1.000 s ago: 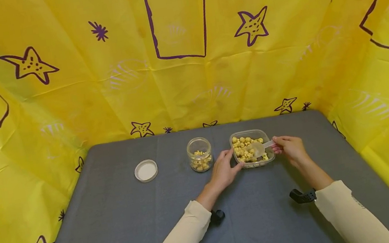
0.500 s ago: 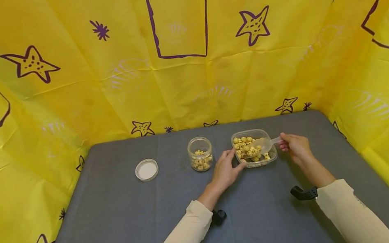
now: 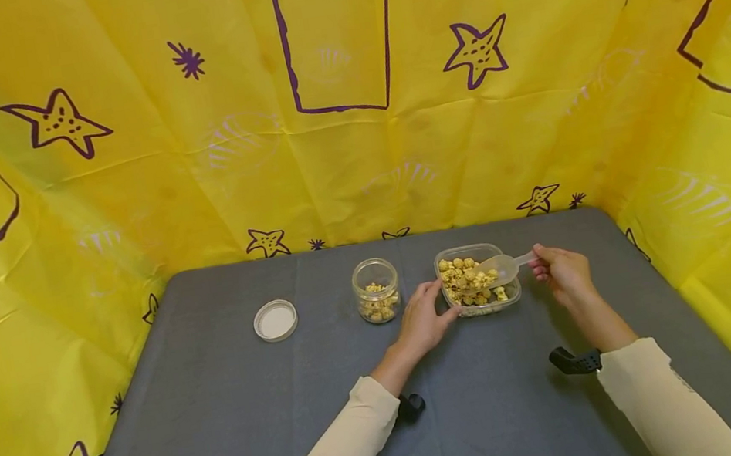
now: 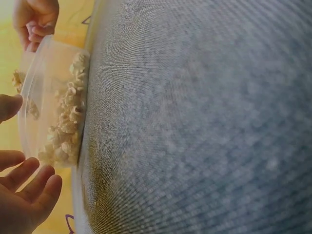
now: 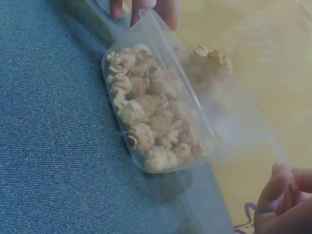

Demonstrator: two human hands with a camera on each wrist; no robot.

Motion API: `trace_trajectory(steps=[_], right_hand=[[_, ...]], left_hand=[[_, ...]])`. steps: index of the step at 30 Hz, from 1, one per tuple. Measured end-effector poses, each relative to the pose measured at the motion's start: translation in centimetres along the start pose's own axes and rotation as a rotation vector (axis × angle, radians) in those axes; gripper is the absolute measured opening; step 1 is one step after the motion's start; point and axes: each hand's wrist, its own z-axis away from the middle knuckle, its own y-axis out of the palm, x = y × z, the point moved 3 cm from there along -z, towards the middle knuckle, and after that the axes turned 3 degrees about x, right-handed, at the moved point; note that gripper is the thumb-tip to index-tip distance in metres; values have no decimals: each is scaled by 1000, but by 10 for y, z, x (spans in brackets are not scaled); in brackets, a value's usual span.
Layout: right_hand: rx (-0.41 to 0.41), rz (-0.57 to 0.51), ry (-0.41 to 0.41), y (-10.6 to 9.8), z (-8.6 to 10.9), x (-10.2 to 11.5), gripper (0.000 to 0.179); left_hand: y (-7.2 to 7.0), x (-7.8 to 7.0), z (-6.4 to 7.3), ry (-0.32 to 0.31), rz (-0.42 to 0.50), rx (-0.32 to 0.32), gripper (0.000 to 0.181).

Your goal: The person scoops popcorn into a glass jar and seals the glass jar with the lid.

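A transparent plastic tub (image 3: 514,294) holds caramel popcorn (image 3: 460,277) and stands on the table at right of centre. My left hand (image 3: 420,320) touches its near left corner, thumb at the front and fingers along the left side, fairly straight and spread in the left wrist view. By its handle, my right hand (image 3: 564,274) pinches a translucent scoop (image 3: 502,265). Popcorn lies in the scoop's bowl, which is tilted over the tub, above the rim in the right wrist view. Left of the tub, a clear jar (image 3: 376,289) without a lid is partly filled with popcorn.
A round white lid (image 3: 276,321) lies on the grey tablecloth (image 3: 224,419), left of the jar. Yellow patterned cloth (image 3: 358,174) hangs behind the table and at both sides. Black wrist devices (image 3: 575,360) sit below the sleeves.
The right hand has drawn the scoop slightly right and up, and popcorn now shows in its bowl. The left hand stays at the tub; jar and lid have not moved.
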Motion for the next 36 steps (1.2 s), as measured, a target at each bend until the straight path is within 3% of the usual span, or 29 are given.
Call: trace_trajectory(steps=[24, 36], right_hand=[[-23, -34, -39, 3, 9, 6, 32], [-10, -47, -60, 6, 10, 11, 31]], left_hand=[[-7, -2, 2, 31, -9, -8, 59], [-13, -3, 1, -30, 66, 24, 63]])
